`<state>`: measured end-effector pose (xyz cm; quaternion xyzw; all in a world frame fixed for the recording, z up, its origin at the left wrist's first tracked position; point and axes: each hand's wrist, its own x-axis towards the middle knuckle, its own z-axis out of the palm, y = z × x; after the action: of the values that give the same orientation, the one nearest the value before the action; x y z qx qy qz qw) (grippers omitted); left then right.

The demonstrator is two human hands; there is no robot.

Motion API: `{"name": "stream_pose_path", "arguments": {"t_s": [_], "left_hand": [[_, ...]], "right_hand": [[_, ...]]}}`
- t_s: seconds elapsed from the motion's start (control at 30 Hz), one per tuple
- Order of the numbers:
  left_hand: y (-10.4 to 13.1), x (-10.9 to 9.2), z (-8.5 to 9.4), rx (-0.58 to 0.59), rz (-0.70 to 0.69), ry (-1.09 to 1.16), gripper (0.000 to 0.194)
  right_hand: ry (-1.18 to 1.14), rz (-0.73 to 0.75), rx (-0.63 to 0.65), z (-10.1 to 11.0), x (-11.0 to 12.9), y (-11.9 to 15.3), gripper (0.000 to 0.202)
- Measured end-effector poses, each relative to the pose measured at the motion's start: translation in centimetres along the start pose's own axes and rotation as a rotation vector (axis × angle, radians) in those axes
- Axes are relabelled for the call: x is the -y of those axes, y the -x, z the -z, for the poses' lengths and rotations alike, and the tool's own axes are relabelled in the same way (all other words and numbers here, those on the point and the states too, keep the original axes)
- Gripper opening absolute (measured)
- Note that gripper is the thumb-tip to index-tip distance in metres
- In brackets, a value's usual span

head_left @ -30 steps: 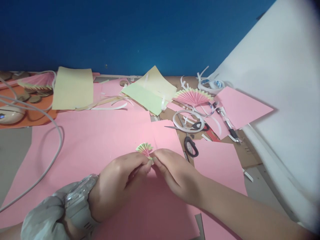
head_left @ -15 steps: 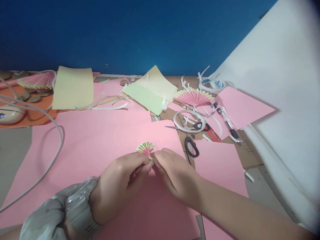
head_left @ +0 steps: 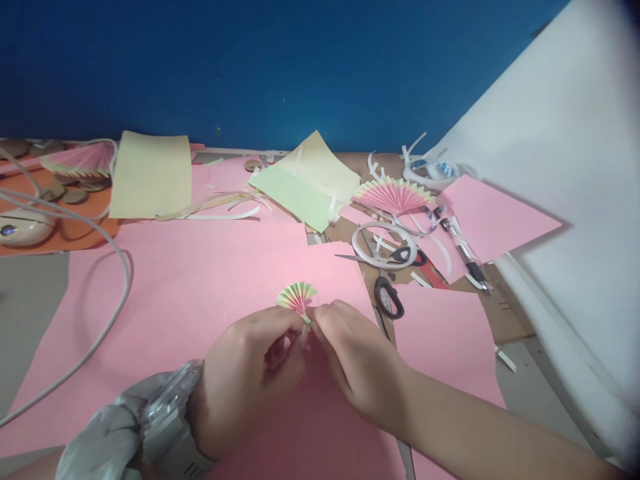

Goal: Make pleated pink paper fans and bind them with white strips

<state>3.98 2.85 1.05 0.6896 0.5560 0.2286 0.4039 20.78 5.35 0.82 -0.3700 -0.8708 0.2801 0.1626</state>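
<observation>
A small pleated paper fan (head_left: 297, 297), pink with pale green edges, is pinched at its narrow lower end between my two hands. My left hand (head_left: 255, 380) grips that base with thumb and forefinger, its other fingers curled under. My right hand (head_left: 357, 353) closes on the same end from the right, its fingertips partly hidden. The fan's pleats spread upward above the fingers. Beneath both hands lies a large pink paper sheet (head_left: 200, 280). To the right are scissors (head_left: 389, 298) with black handles, partly under a white ring-shaped roll (head_left: 356, 243).
A larger pink fan (head_left: 396, 197) lies behind the scissors, with a pen (head_left: 467, 257) and a tape roll (head_left: 425, 175) nearby. Green and yellow sheets (head_left: 300, 193) are at the back. A white mouse (head_left: 25, 227) and cable (head_left: 113, 313) are on the left. A blue wall (head_left: 280, 67) rises behind.
The small fan's pleats show slightly wider and more upright above my fingers. Both hands keep their pinch on its base. The whole view has shifted a little.
</observation>
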Motion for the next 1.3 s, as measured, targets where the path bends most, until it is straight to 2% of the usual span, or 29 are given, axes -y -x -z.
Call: {"name": "stream_pose_path", "arguments": {"t_s": [0.33,0.53,0.63,0.73,0.77,0.9,0.97,1.03,1.1,1.2,1.3], "left_hand": [[0.1,0.2,0.0,-0.008,-0.031,-0.015,0.016],[0.1,0.1,0.5,0.001,-0.141,0.141,0.015],[0.4,0.5,0.6,-0.076,-0.145,0.252,0.008],[0.6,1.0,0.5,-0.198,-0.052,0.404,0.009],[0.5,1.1,0.6,-0.179,-0.026,0.456,0.012],[-0.2,0.8,0.8,0.015,0.031,0.644,0.039],[-0.5,0.5,1.1,0.002,0.084,0.709,0.048],[-0.6,0.3,1.3,-0.021,0.126,0.693,0.042],[-0.5,0.2,1.5,0.018,0.141,0.642,0.027],[-0.3,0.2,1.6,0.083,0.159,0.638,0.020],[-0.2,0.3,1.5,0.031,0.089,0.597,0.015]], "right_hand": [[-0.117,-0.019,0.022,0.2,-0.2,0.0,0.012],[-0.384,-0.130,0.024,0.9,0.0,-0.1,0.022],[-0.557,-0.217,0.020,1.3,0.0,0.0,0.023],[-0.662,-0.255,0.036,1.4,-0.2,0.0,0.026],[-0.695,-0.259,0.048,1.4,-0.3,-0.1,0.028],[-0.911,-0.257,0.085,1.3,-0.7,-0.2,0.029],[-1.045,-0.263,0.106,1.4,-0.8,-0.3,0.030],[-1.139,-0.284,0.149,1.6,-0.9,-0.4,0.033],[-1.182,-0.313,0.177,1.7,-1.0,-0.5,0.035],[-1.175,-0.322,0.175,2.0,-1.0,-0.7,0.037],[-1.131,-0.287,0.160,2.0,-1.0,-0.8,0.038]]}}
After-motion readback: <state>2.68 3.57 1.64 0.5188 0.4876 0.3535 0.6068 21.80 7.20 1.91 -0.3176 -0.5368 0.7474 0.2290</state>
